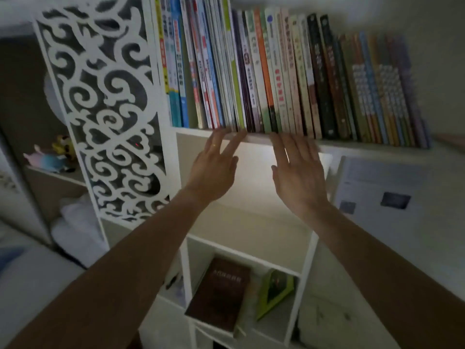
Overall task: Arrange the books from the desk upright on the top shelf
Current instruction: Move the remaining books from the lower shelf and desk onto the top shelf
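A long row of upright books (276,76) fills the top shelf (352,147), spines facing me, leaning slightly right. Both arms reach up to it. My left hand (214,170) has straight, spread fingers whose tips touch the shelf's front edge under the thin books. To its right, my right hand (299,172) is flat and open, fingertips at the shelf edge below the orange and green spines. Neither hand holds anything.
A white scrollwork panel (105,109) stands left of the books. Below, a cubby holds a dark brown book (221,293) and a green book (274,290), both leaning. Small toys (52,154) sit on a left side shelf. A paper sheet (382,187) hangs at the right.
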Demonstrator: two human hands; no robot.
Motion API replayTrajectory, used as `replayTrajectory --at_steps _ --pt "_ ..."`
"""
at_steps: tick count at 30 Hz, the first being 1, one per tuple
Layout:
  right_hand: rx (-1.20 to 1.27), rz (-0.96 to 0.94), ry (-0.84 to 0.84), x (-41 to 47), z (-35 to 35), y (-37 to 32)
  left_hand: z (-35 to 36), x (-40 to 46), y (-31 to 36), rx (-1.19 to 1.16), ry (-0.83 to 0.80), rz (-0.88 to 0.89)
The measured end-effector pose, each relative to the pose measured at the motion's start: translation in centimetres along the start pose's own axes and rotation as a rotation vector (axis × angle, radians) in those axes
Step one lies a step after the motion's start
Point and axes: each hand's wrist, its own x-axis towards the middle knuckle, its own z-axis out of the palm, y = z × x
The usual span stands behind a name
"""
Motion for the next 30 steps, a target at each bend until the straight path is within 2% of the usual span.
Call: replayTrajectory --at_steps 4,8,11,14,16,20,26,28,30 --pt "0.047 0.107 0.035 0.2 0.0 -1.4 0.3 0.2 0.8 -0.013 0.009 -0.054" --pt "0.070 0.135 0.077 -0.4 0.6 -1.8 1.1 -0.7 1.0 -0.010 0.041 -0.053" --pt "0.262 0.222 0.111 -3.4 0.7 -4.0 2.7 -4.6 1.2 -0.099 0.103 -0.069" --pt "0.540 0.314 0.074 -10.2 1.6 -7.9 6.1 -12.3 0.7 -0.195 0.129 -0.174" --pt "0.681 0.311 -0.053 -15.7 3.1 -10.7 9.1 -18.1 -0.2 -0.213 0.080 -0.288" --pt "0.874 0.362 -0.440 -26.1 8.4 -15.7 15.0 -27.9 -2.5 -0.197 -0.179 -0.524" --pt "0.885 0.921 -1.102 -34.3 18.6 -19.6 23.0 -35.8 -6.1 -0.221 -0.508 -1.098" --pt "0.847 1.001 -1.214 -35.4 21.7 -20.3 25.3 -36.8 -7.4 -0.293 -0.613 -1.283" --pt "0.847 1.099 -1.217 -36.1 23.8 -20.8 27.2 -37.4 -8.0 -0.394 -0.688 -1.466"
